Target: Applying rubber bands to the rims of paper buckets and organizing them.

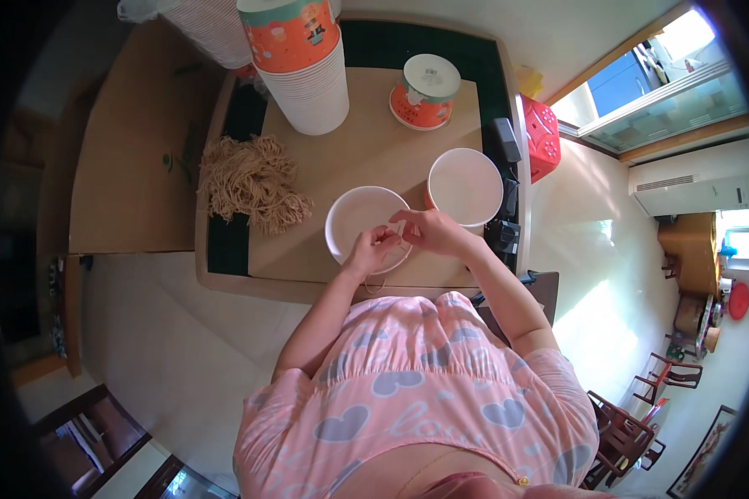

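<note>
My left hand (376, 249) and my right hand (431, 232) meet over the front right rim of an open white paper bucket (341, 218). Both are closed in a pinch, fingertips almost touching, on what looks like a thin beige string (376, 288). A loop of it dangles by the bucket's near side, below my left wrist; the part between my fingers is mostly hidden. Just beyond my right hand stands a second open paper bucket (466, 185), white inside with some orange outside. To the left lies a loose heap of beige strings (254, 181).
A tall stack of nested paper buckets (304, 83) rises at the back left, beside a big cardboard box (133, 158). An orange and green bucket (424, 93) sits upside down at the back. Black adapters (505, 195) line the table's right edge, near a red plastic stool (541, 137).
</note>
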### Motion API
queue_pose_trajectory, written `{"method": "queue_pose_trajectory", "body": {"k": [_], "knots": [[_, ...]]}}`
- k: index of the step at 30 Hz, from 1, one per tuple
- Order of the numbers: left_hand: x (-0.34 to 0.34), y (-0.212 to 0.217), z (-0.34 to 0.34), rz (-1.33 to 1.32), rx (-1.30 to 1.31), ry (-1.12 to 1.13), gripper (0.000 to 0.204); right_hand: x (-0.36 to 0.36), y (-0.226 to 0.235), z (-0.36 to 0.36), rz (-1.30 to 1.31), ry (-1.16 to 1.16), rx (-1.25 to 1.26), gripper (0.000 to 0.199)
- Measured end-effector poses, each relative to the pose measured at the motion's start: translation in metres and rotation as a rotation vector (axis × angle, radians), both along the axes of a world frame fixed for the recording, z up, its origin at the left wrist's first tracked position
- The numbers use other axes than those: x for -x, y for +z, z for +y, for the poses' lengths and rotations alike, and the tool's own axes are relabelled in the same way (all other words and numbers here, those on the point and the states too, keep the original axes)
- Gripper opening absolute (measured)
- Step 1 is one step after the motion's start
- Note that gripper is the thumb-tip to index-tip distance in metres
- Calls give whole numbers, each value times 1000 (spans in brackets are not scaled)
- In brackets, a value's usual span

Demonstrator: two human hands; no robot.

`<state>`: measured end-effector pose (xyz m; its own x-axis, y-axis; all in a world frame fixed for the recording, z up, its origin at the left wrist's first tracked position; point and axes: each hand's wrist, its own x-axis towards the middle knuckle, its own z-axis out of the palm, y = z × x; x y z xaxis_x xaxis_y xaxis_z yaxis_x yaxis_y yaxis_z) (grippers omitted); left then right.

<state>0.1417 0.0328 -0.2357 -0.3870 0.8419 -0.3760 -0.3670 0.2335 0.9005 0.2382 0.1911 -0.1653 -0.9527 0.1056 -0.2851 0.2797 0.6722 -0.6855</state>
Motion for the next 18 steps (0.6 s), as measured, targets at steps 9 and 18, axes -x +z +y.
{"method": "queue_pose_trajectory", "body": {"k": [9, 18], "knots": [[4, -1, 1, 61, 43, -25, 10, 3, -18, 10, 63, -180, 344, 31], [5, -5, 3, 80, 8, -29, 10, 2, -30, 12, 78, -165, 279, 20]]}}
